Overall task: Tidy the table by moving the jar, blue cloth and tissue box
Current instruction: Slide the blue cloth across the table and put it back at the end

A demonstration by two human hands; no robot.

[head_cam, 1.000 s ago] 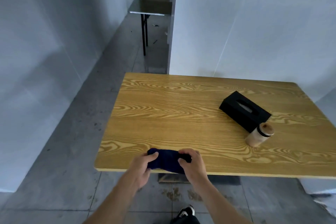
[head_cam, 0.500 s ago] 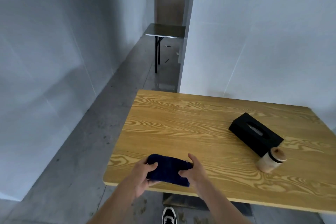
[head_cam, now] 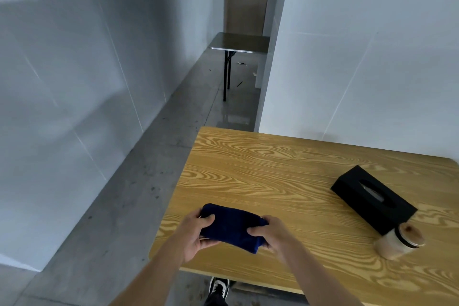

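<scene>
Both hands (head_cam: 196,236) grip blue cloth (head_cam: 232,227), underside hidden

Count: two tables (head_cam: 285,181) (one far (head_cam: 239,43)), one cloth (head_cam: 232,227), one tissue box (head_cam: 372,197), one jar (head_cam: 400,240), two hands (head_cam: 196,233) (head_cam: 272,233), one shoe (head_cam: 219,287).

The bench (head_cam: 273,181) has a yellow wood-grain top with rounded corners and stands on a grey concrete floor (head_cam: 111,243), its far edge against a white wall. A black tissue box (head_cam: 372,199) lies on its right part, set at a slant. A pale jar (head_cam: 400,240) lies tipped on its side just beside the box's near end, seemingly touching it. A folded blue cloth (head_cam: 231,226) sits near the bench's front left corner, held at both ends.
</scene>
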